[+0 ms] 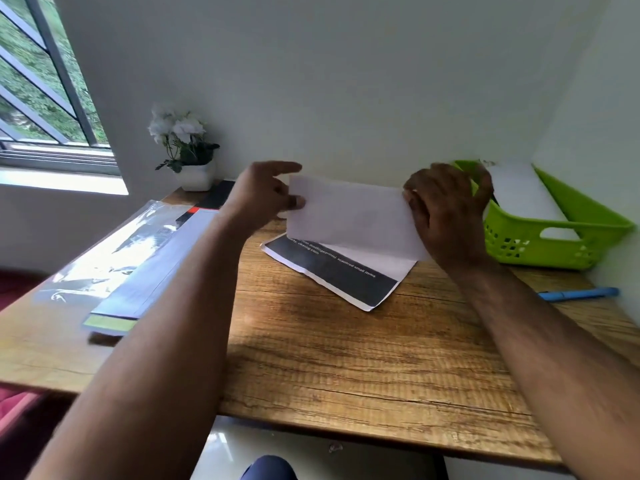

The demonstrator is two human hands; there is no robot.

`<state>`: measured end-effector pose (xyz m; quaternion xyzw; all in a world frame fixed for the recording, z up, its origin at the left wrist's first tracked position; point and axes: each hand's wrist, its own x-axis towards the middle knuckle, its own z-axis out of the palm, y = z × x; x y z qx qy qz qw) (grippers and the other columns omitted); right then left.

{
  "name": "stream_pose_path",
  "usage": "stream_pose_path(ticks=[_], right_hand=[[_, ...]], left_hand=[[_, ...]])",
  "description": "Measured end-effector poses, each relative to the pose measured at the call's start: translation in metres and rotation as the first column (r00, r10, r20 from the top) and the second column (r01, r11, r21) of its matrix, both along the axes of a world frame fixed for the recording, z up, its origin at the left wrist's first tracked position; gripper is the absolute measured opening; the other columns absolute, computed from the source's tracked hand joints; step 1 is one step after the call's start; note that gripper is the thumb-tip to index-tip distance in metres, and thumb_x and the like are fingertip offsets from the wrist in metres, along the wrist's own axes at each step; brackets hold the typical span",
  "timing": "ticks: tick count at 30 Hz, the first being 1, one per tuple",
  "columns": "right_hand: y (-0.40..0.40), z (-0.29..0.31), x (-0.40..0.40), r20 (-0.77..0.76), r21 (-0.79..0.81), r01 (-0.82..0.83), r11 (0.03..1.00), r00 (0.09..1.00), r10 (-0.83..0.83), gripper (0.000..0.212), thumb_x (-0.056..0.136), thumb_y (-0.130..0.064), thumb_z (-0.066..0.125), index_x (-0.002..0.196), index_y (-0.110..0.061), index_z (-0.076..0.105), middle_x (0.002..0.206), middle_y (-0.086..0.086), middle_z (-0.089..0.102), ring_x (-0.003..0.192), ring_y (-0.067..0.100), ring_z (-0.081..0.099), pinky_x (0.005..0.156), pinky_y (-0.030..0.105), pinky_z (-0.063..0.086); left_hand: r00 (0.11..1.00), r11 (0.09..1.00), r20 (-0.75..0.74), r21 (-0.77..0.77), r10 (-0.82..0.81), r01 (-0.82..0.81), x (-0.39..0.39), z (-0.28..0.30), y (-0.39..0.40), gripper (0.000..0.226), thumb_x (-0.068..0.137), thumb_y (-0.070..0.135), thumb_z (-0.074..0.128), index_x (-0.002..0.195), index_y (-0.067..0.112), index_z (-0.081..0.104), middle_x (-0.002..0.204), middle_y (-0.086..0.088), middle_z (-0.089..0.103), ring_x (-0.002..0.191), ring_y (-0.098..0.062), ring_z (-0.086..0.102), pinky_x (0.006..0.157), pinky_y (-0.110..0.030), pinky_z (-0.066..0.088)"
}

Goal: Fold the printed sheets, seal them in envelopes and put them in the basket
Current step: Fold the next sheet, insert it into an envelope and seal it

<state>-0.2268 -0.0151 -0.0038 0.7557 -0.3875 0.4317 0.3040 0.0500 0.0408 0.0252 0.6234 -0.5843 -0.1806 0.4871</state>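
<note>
The left hand [266, 195] and right hand [446, 206] pinch the raised half of a printed sheet [349, 216], fingers clamped on its side edges. Its lower half lies on the tabletop [329, 358], near a green basket [554, 237].

Both forearms were bare from the bottom edge up to the wrists, with no sleeves in view. The left hand [263, 195] and right hand [446, 209] wore no gloves, rings or watch. A dark blue clothed knee [268, 468] showed below.

Potted white flowers [183, 147], blue pen [578, 294]
</note>
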Motion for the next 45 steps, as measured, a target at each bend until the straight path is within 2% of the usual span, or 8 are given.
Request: stream_pose_path(ticks=[5, 12, 17, 25, 32, 35, 39, 45], right_hand=[[-0.011, -0.012, -0.004, 0.023, 0.312, -0.119, 0.942, 0.993, 0.118, 0.037, 0.086, -0.029, 0.060, 0.123, -0.023, 0.056, 0.126, 0.002, 0.060, 0.128, 0.024, 0.046, 0.107, 0.053, 0.030], [-0.008, -0.028, 0.002, -0.052, 0.874, -0.086, 0.478, 0.962, 0.268, 0.053, 0.095, -0.042, 0.048, 0.145, -0.030, 0.034, 0.156, -0.005, 0.024, 0.144, 0.012, 0.021, 0.118, 0.030, 0.017], [-0.011, -0.028, 0.004, -0.146, 0.903, 0.016, 0.430, 0.951, 0.272, 0.053, 0.096, -0.049, 0.038, 0.146, -0.034, 0.029, 0.157, -0.005, 0.022, 0.145, 0.014, 0.020, 0.119, 0.037, 0.016], [-0.009, -0.022, 0.009, -0.239, 0.916, 0.128, 0.381, 0.935, 0.262, 0.067, 0.087, -0.065, 0.039, 0.147, -0.040, 0.022, 0.159, -0.009, 0.012, 0.147, 0.018, 0.009, 0.120, 0.041, 0.010], [-0.002, -0.019, 0.009, -0.267, 0.910, 0.161, 0.383, 0.933, 0.243, 0.085, 0.071, -0.080, 0.033, 0.147, -0.044, 0.019, 0.159, -0.011, 0.011, 0.147, 0.020, 0.009, 0.119, 0.042, 0.012], [-0.003, -0.020, 0.009, -0.300, 0.896, 0.191, 0.401, 0.926, 0.231, 0.087, 0.070, -0.082, 0.032, 0.147, -0.044, 0.018, 0.159, -0.012, 0.012, 0.147, 0.018, 0.010, 0.119, 0.042, 0.012], [0.000, -0.021, 0.006, -0.312, 0.886, 0.193, 0.422, 0.921, 0.234, 0.086, 0.069, -0.083, 0.034, 0.146, -0.046, 0.019, 0.158, -0.015, 0.013, 0.147, 0.010, 0.009, 0.119, 0.049, 0.006], [0.010, -0.015, 0.010, -0.195, 0.905, 0.082, 0.417, 0.952, 0.235, 0.088, 0.066, -0.081, 0.041, 0.144, -0.045, 0.026, 0.157, -0.016, 0.017, 0.146, 0.008, 0.009, 0.119, 0.046, 0.003]], left_hand=[[0.924, 0.993, -0.383, 0.116, 0.018, 0.028, -0.005, -0.009, 0.004, 0.049, 0.074, -0.008, 0.075, 0.118, 0.011, 0.063, 0.104, -0.014, 0.066, 0.083, -0.025, 0.068, 0.074, -0.044, 0.060], [0.957, 0.937, -0.209, 0.328, 0.198, -0.122, -0.003, -0.022, -0.003, 0.038, 0.078, -0.003, 0.075, 0.112, 0.010, 0.064, 0.094, -0.009, 0.064, 0.078, -0.024, 0.067, 0.068, -0.039, 0.061], [0.963, 0.909, 0.194, 0.337, 0.189, -0.246, -0.006, -0.031, -0.009, 0.056, 0.071, 0.006, 0.084, 0.122, 0.015, 0.063, 0.112, -0.011, 0.064, 0.087, -0.026, 0.068, 0.075, -0.039, 0.060], [0.837, 0.922, 0.532, 0.247, 0.126, -0.296, -0.020, -0.038, -0.016, 0.025, 0.088, 0.005, 0.060, 0.111, 0.011, 0.067, 0.116, -0.010, 0.063, 0.098, -0.026, 0.061, 0.085, -0.043, 0.056], [0.822, 0.886, 0.425, 0.090, 0.378, -0.454, -0.005, -0.039, -0.023, 0.020, 0.087, 0.023, 0.065, 0.104, 0.012, 0.068, 0.102, -0.011, 0.069, 0.082, -0.026, 0.059, 0.070, -0.036, 0.049], [0.780, 0.880, 0.438, -0.057, 0.446, -0.471, -0.001, -0.046, -0.032, 0.036, 0.088, 0.027, 0.063, 0.123, 0.021, 0.055, 0.127, -0.011, 0.056, 0.113, -0.034, 0.049, 0.091, -0.045, 0.041], [0.816, 0.907, 0.484, 0.097, 0.317, -0.409, 0.000, -0.050, -0.043, 0.076, 0.093, 0.030, 0.058, 0.152, 0.032, 0.011, 0.147, -0.007, 0.041, 0.144, -0.031, 0.017, 0.110, -0.059, 0.010], [0.853, 0.935, 0.397, -0.044, 0.339, -0.351, 0.006, -0.056, -0.047, 0.082, 0.087, 0.017, 0.063, 0.152, 0.035, 0.017, 0.123, -0.007, 0.060, 0.124, -0.025, 0.048, 0.117, -0.051, 0.006]])
